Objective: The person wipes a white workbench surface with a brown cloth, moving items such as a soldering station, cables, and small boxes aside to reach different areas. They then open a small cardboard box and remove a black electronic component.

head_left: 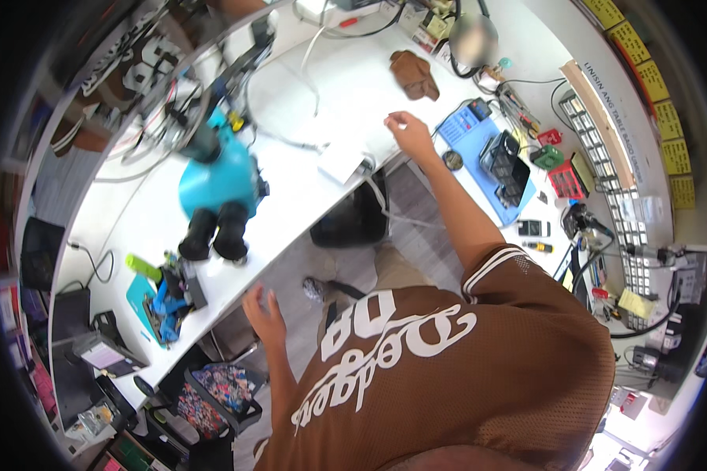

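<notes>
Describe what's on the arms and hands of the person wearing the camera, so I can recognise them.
The left hand and right hand are ungloved, and the forearms are uncovered. The short right sleeve is brown with white stripes near its hem, part of a brown jersey with white lettering. The left sleeve is hard to make out.

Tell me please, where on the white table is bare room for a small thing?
Bare tabletop lies between the white box and the brown crumpled item, and between that box and the teal microscope. The blue mat, holding dark devices, is crowded; so is the area beyond the microscope.
</notes>
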A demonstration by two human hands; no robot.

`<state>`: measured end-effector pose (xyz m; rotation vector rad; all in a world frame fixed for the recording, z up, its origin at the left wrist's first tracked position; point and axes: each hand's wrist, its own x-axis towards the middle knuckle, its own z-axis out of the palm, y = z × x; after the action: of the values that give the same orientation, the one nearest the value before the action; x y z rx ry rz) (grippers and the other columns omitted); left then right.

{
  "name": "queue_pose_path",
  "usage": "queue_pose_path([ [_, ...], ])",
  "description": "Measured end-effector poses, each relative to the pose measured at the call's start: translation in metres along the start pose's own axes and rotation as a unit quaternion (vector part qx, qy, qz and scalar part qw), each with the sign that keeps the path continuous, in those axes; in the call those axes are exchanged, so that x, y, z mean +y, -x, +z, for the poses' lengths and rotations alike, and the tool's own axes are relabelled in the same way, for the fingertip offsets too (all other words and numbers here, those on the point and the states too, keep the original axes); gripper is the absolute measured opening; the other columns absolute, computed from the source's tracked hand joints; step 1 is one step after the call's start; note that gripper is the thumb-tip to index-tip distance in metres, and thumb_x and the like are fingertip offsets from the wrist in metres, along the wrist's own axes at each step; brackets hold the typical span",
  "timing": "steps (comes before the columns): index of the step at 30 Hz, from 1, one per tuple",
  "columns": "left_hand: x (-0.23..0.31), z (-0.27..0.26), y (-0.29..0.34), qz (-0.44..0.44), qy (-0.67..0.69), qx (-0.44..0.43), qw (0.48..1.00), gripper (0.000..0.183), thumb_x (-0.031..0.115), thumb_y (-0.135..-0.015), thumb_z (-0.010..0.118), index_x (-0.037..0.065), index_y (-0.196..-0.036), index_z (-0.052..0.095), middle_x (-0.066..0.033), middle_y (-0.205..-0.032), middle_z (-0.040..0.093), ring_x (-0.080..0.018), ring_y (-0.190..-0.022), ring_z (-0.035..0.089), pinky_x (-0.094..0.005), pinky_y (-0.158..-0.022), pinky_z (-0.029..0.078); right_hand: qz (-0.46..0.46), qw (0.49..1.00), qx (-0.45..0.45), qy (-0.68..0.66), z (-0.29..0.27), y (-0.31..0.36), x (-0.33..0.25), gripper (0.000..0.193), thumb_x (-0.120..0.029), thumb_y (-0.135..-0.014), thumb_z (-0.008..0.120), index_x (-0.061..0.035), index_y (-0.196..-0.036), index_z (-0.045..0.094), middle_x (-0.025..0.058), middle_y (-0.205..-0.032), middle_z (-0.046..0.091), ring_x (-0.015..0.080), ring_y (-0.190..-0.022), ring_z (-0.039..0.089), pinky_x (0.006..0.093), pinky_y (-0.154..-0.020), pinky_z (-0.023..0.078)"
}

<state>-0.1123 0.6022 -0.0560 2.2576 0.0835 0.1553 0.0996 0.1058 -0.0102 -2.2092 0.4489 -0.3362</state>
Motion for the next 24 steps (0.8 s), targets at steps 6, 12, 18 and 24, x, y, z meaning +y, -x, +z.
queue_pose_path([
  [6, 0.125, 0.082, 0.012, -0.038, 0.025, -0.138, 0.989, 0.016, 0.012, -0.097, 0.070, 0.005, -0.110, 0.073, -0.0116, -0.101, 0.072, -0.0285, -0.095, 0.067, -0.0404, -0.086, 0.051, 0.029, 0.958, 0.091, 0.270, -0.022, -0.168, 0.081, 0.084, -0.071, -0.086, 0.068, -0.0256, -0.155, 0.052, 0.0245, -0.164, 0.034, 0.0482, -0.145, 0.037, 0.0631, -0.116, 0.033],
  [12, 0.283, 0.194, -0.122, 0.158, 0.077, -0.170, 0.970, 0.014, 0.010, -0.096, 0.070, 0.004, -0.108, 0.073, -0.0136, -0.104, 0.073, -0.0306, -0.099, 0.067, -0.0381, -0.090, 0.051, -0.115, 0.989, 0.005, 0.098, 0.004, -0.169, 0.119, 0.055, -0.029, -0.086, 0.077, -0.0149, -0.138, 0.066, 0.0290, -0.141, 0.052, 0.0486, -0.122, 0.053, 0.0496, -0.107, 0.048],
  [18, 0.372, 0.391, -0.333, 0.230, 0.076, -0.096, 0.966, 0.015, 0.019, -0.097, 0.071, 0.006, -0.105, 0.075, -0.0097, -0.101, 0.073, -0.0286, -0.096, 0.066, -0.0394, -0.086, 0.051, 0.186, 0.900, -0.013, -0.394, -0.081, -0.118, 0.078, 0.054, -0.028, -0.095, 0.076, 0.0006, -0.139, 0.062, 0.0128, -0.126, 0.070, 0.0206, -0.114, 0.066, 0.0319, -0.100, 0.050],
  [24, 0.394, 0.560, -0.466, 0.436, -0.199, -0.027, 0.877, 0.019, 0.015, -0.092, 0.063, 0.014, -0.104, 0.079, -0.0036, -0.122, 0.068, -0.0264, -0.117, 0.060, -0.0440, -0.098, 0.049, 0.265, 0.835, -0.077, -0.476, -0.139, -0.061, 0.069, 0.054, -0.024, -0.099, 0.074, 0.0011, -0.144, 0.056, 0.0077, -0.125, 0.069, 0.0144, -0.112, 0.064, 0.0300, -0.100, 0.050],
])
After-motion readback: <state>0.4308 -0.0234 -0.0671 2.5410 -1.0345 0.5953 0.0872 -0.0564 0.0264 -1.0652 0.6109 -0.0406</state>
